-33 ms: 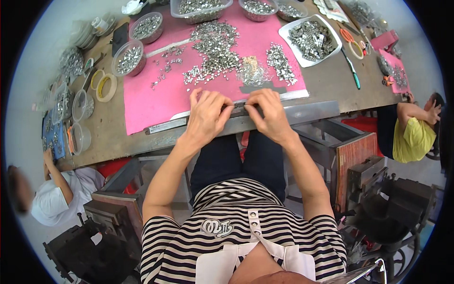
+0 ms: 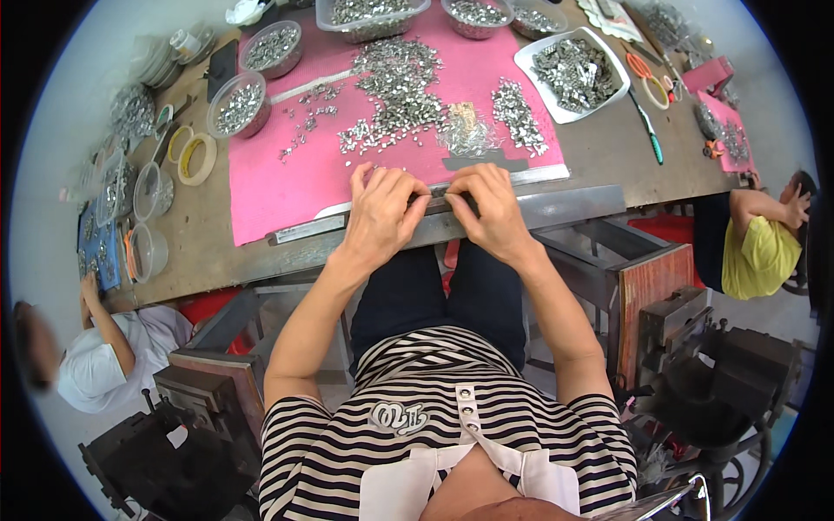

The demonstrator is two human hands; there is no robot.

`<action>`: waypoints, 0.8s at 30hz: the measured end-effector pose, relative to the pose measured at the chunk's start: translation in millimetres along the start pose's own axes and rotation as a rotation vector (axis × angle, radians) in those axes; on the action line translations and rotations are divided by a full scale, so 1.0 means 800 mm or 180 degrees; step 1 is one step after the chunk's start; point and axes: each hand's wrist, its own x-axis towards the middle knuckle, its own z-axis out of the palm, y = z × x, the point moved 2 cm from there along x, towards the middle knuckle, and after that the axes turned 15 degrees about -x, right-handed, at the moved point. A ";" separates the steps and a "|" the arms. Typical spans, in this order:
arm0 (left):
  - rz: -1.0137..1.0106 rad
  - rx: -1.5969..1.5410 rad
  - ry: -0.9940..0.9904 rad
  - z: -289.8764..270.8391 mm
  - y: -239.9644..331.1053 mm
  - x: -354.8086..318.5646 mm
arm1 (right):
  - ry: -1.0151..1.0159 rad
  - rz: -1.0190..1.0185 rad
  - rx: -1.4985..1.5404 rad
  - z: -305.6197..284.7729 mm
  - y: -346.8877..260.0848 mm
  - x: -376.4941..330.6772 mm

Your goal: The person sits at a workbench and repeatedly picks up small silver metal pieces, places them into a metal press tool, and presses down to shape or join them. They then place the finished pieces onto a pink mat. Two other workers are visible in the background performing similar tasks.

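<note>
My left hand and my right hand meet almost tip to tip at the front edge of the table. Both are closed, thumbs pressed toward the forefingers, over a small dark piece whose kind I cannot make out. Beneath the fingers runs a long metal bar along the edge. Just beyond lies a pink mat with a broad heap of small silvery metal pieces. A bundle of thin wire-like pins and a dark grey strip lie past my right hand.
Clear tubs of metal pieces line the back and left. A white dish of parts, a green-handled brush and orange scissors lie at right. Tape rolls sit left. Two people work at either side.
My right hand has shifted slightly to the left, nearer the left hand's fingertips. The left hand stays nearly where it was.
</note>
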 end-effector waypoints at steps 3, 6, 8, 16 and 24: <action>0.0080 0.0163 0.0058 0.002 0.000 -0.005 | -0.0053 -0.0109 -0.0201 0.018 -0.009 -0.003; 0.0123 0.0153 0.0103 0.004 -0.002 -0.008 | -0.0034 -0.0265 -0.0402 0.023 -0.011 -0.003; 0.0140 0.0020 0.0129 0.004 -0.008 -0.013 | -0.0075 -0.0335 -0.0367 0.018 -0.012 -0.001; -0.0152 0.0081 0.0554 0.016 0.002 -0.011 | -0.0161 0.0493 0.0352 0.020 0.002 -0.006; -0.0260 0.0190 0.0902 0.000 -0.003 -0.018 | -0.0053 0.0452 0.0319 0.022 -0.001 -0.008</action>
